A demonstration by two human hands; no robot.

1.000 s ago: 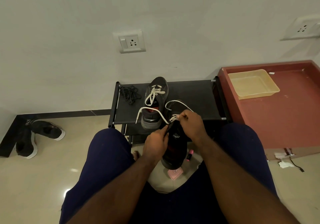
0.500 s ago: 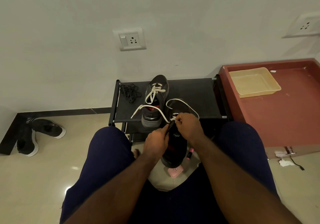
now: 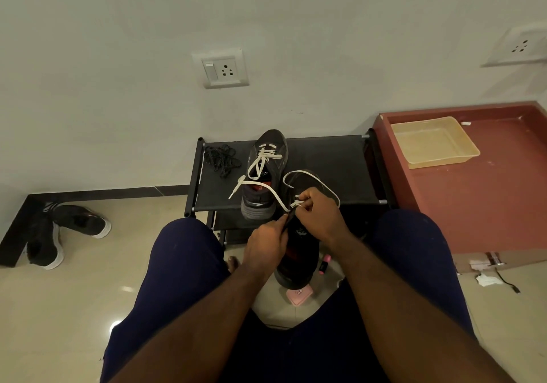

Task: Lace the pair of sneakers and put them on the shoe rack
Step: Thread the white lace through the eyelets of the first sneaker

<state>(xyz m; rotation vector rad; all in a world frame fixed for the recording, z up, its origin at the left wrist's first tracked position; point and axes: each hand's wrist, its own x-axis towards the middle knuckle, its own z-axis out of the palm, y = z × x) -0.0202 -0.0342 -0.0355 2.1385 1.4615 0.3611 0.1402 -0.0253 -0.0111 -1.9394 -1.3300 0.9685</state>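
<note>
White lace (image 3: pixel 312 175) swings out in a wide loop over the rack (image 3: pixel 334 169), and the right hand (image 3: pixel 321 218) has it pinched right at the sneaker's (image 3: pixel 299 252) top eyelets, fingertips curled tight on the strand. Left hand (image 3: pixel 266 246) grips the sneaker's left edge, fingers closed on it. That sneaker is up off the floor between the knees, toe tipped away toward the rack, heel low. 1 strand runs left from the pinch and crosses the heel of the 2nd sneaker (image 3: pixel 266 172).

That 2nd sneaker stands on the rack's top shelf, toe to the wall, heel at the front rail, its own white lace loose over the tongue. Black laces (image 3: pixel 222 159) sit in a tangle near the shelf's left end.

Down on the floor, a pink pad (image 3: pixel 299 296) and a pink marker (image 3: pixel 324 265) lie just beside the heel. Far left, 2 dark shoes (image 3: pixel 59 231) lie by the skirting. Right of the rack, a yellow tray (image 3: pixel 435 142) rests on a red cabinet (image 3: pixel 488 205).
</note>
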